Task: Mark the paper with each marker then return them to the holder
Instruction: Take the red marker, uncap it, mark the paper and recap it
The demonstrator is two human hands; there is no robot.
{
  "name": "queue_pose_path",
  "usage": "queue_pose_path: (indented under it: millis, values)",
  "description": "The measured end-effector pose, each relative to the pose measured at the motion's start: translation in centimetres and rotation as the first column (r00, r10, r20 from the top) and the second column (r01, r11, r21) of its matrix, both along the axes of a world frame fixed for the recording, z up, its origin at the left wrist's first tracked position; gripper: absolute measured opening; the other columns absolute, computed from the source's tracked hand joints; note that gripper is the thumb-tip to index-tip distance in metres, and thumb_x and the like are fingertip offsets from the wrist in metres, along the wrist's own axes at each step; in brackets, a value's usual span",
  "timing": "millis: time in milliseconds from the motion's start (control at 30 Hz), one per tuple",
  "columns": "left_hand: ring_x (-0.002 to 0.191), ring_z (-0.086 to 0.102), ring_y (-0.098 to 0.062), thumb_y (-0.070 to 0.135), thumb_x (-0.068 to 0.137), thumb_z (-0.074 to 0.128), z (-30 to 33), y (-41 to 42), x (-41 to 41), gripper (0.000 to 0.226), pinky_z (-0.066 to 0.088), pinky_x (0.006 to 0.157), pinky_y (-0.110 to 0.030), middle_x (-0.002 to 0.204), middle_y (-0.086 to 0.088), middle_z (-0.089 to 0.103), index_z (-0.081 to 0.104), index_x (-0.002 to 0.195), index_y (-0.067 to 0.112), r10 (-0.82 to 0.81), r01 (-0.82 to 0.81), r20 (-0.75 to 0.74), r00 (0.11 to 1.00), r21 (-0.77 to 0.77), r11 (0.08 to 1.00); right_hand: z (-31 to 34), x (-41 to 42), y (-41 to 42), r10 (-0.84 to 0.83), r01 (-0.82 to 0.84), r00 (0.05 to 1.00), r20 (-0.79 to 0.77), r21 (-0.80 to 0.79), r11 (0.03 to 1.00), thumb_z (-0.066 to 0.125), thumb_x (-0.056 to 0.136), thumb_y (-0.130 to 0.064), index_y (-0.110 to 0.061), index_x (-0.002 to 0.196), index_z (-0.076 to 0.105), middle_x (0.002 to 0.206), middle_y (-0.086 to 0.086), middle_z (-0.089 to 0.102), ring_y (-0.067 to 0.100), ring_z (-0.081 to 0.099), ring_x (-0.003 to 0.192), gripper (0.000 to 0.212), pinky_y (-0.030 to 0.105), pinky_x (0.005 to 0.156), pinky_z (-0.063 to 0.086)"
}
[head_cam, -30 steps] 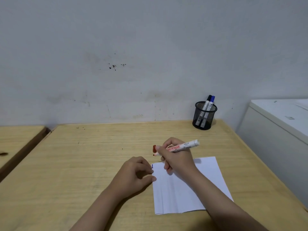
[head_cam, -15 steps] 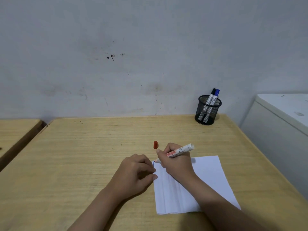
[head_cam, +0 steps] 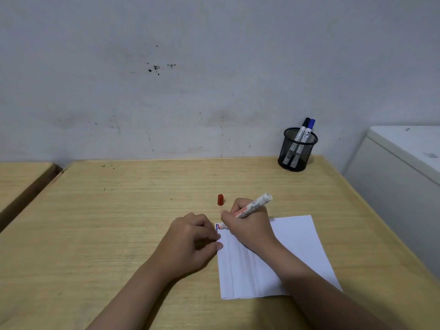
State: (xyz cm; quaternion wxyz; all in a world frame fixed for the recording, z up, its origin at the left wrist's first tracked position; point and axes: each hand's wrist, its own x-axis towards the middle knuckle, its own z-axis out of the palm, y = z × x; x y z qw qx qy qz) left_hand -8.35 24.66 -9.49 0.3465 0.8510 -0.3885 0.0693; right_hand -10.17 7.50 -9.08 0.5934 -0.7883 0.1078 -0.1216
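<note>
A white sheet of paper [head_cam: 295, 246] lies on the wooden table [head_cam: 119, 210]. My right hand [head_cam: 247, 227] grips an uncapped white marker [head_cam: 256, 206] with red lettering, its tip down at the paper's top left corner, beside a short blue mark and a red mark [head_cam: 217, 226]. The marker's red cap [head_cam: 220, 200] stands on the table just beyond the paper. My left hand [head_cam: 192, 241] rests curled on the table, its fingertips touching the paper's left edge. A black mesh holder [head_cam: 297, 151] at the back right holds a black-capped marker [head_cam: 303, 129] and a blue-capped marker [head_cam: 309, 128].
A white cabinet [head_cam: 404, 167] stands close to the table's right edge. A second wooden table [head_cam: 21, 177] sits at the left across a narrow gap. A grey wall runs right behind the table.
The right hand has lowered the marker tip onto the paper's top left corner, and a red mark now shows there. The red cap stands alone on the table. The view shifted slightly.
</note>
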Motion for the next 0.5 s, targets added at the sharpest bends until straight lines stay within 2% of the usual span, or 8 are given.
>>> queue_pose_path:
  millis: [100, 167, 233, 300, 400, 500]
  values:
    - [0.075, 0.063, -0.007, 0.042, 0.074, 0.069, 0.0, 0.0, 0.0, 0.019, 0.052, 0.068, -0.036, 0.079, 0.014, 0.067, 0.075, 0.081, 0.026, 0.000, 0.000, -0.002, 1.000, 0.001, 1.000, 0.0, -0.2, 0.0, 0.001, -0.001, 1.000, -0.002, 0.002, 1.000, 0.067, 0.072, -0.011, -0.006, 0.052, 0.046, 0.043, -0.009, 0.044, 0.008, 0.048, 0.044, 0.029, 0.024, 0.047, 0.043]
    - [0.076, 0.063, -0.007, 0.043, 0.074, 0.068, 0.1, 0.0, 0.0, 0.019, 0.052, 0.068, -0.036, 0.079, 0.014, 0.067, 0.075, 0.081, 0.026, 0.000, 0.000, -0.004, 1.000, 0.001, 1.000, 0.2, -0.4, 0.1, 0.000, -0.001, 1.000, 0.019, 0.034, 0.999, 0.069, 0.074, -0.011, -0.003, 0.056, 0.048, 0.048, -0.001, 0.048, 0.004, 0.051, 0.041, 0.029, 0.024, 0.045, 0.041]
    - [0.077, 0.063, -0.007, 0.042, 0.073, 0.068, 0.1, 0.0, 0.0, 0.019, 0.052, 0.069, -0.036, 0.079, 0.013, 0.067, 0.074, 0.081, 0.026, 0.000, 0.000, -0.014, 1.000, -0.002, 1.000, 0.6, -0.6, 0.0, -0.016, 0.012, 0.999, 0.043, 0.096, 0.995, 0.071, 0.078, -0.014, -0.003, 0.060, 0.050, 0.051, 0.005, 0.053, 0.002, 0.057, 0.041, 0.030, 0.023, 0.041, 0.039]
    - [0.078, 0.063, -0.005, 0.040, 0.073, 0.068, 0.3, 0.0, -0.1, 0.017, 0.052, 0.070, -0.034, 0.079, 0.013, 0.066, 0.073, 0.079, 0.026, 0.002, -0.002, -0.036, 0.999, -0.009, 1.000, 0.9, -0.7, -0.1, -0.045, 0.032, 0.997, 0.064, 0.193, 0.981, 0.073, 0.078, -0.018, -0.004, 0.064, 0.053, 0.052, 0.004, 0.060, 0.005, 0.059, 0.044, 0.029, 0.025, 0.039, 0.040]
    - [0.075, 0.063, -0.006, 0.033, 0.074, 0.069, 0.8, -0.5, 0.1, 0.008, 0.053, 0.069, -0.034, 0.075, 0.011, 0.065, 0.068, 0.071, 0.025, 0.011, -0.015, -0.107, 0.994, -0.034, 0.999, 1.4, -0.7, -0.5, -0.078, 0.055, 0.996, 0.052, 0.349, 0.935, 0.075, 0.077, -0.021, -0.011, 0.066, 0.055, 0.047, -0.004, 0.061, 0.010, 0.052, 0.040, 0.025, 0.025, 0.040, 0.040]
    - [0.073, 0.063, -0.010, 0.023, 0.077, 0.068, 1.4, -1.6, 1.1, 0.012, 0.053, 0.065, -0.030, 0.072, 0.008, 0.066, 0.061, 0.067, 0.024, 0.116, -0.137, -0.173, 0.978, -0.114, 0.984, 1.7, -0.5, -0.9, -0.125, 0.109, 0.992, 0.006, 0.447, 0.888, 0.076, 0.076, -0.023, -0.012, 0.067, 0.053, 0.043, -0.007, 0.058, 0.012, 0.041, 0.031, 0.026, 0.024, 0.040, 0.033]
